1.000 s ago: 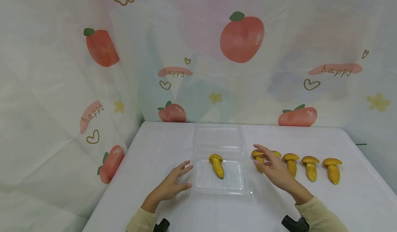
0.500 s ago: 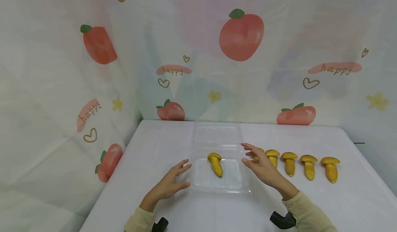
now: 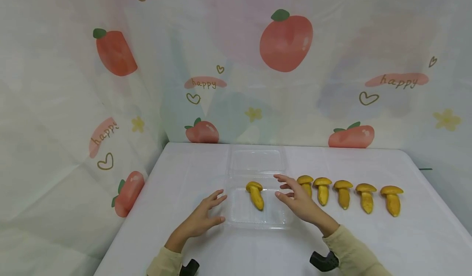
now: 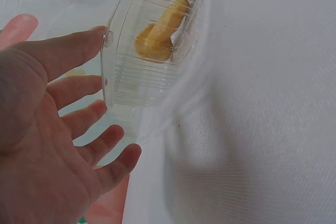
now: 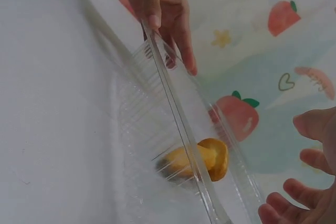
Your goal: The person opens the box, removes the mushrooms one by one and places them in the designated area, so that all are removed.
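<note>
A clear plastic clamshell box point(image 3: 239, 222) lies on the table with its lid point(image 3: 257, 161) folded back. One yellow mushroom point(image 3: 255, 196) rests in its base, cap toward the lid. My left hand point(image 3: 199, 219) is at the box's left side, fingers spread; in the left wrist view its fingertips point(image 4: 94, 35) are at or very near the rim. Over the box's right side hovers my right hand point(image 3: 300, 202), its fingers loosely extended and holding nothing. In the right wrist view that hand point(image 5: 310, 182) is apart from the mushroom.
To the right stand several more yellow mushrooms in a row, the nearest mushroom point(image 3: 305, 181) partly behind my right hand, the farthest mushroom point(image 3: 392, 200) at the right. The white-covered table point(image 3: 191, 165) meets a fruit-printed backdrop point(image 3: 317, 103) at its rear edge.
My right hand has moved left from the row of mushrooms to the box's right side, uncovering more of the row. My left hand has stayed in place. The boxed mushroom has not moved.
</note>
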`<state>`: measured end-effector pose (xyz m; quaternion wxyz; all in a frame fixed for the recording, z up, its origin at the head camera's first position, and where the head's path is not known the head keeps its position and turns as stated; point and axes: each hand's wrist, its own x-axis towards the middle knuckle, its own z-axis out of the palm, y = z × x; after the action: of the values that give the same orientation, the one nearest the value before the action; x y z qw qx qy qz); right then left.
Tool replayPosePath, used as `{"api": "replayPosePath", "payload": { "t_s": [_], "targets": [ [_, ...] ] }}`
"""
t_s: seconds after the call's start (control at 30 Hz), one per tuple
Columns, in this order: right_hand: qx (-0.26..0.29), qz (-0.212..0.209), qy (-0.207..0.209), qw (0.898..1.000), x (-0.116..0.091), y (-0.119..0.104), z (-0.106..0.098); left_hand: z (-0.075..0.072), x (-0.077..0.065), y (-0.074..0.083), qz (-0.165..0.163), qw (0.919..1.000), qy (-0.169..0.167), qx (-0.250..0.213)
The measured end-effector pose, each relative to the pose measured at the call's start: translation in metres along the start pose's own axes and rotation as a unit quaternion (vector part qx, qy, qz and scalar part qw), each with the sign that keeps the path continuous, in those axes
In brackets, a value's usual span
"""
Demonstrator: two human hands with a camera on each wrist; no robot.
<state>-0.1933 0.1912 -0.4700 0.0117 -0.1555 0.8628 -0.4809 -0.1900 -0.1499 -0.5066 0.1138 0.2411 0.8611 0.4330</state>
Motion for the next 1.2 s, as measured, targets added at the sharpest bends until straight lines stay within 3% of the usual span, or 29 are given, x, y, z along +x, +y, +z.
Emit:
{"api": "replayPosePath", "payload": {
  "t_s": [0.43,0.8,1.2],
  "targets": [
    [0.0,0.008,-0.036,0.999,0.006,0.004,0.021,0.0,-0.001,-0.001,0.005,1.0,-0.001,-0.001],
    [-0.002,-0.012,-0.082,0.997,0.018,0.003,0.045,0.001,-0.001,-0.002,0.005,1.0,-0.002,-0.002],
    [0.001,0.041,-0.081,0.996,0.031,0.017,0.063,0.002,0.0,-0.002,0.005,1.0,-0.002,-0.003]
  ]
}}
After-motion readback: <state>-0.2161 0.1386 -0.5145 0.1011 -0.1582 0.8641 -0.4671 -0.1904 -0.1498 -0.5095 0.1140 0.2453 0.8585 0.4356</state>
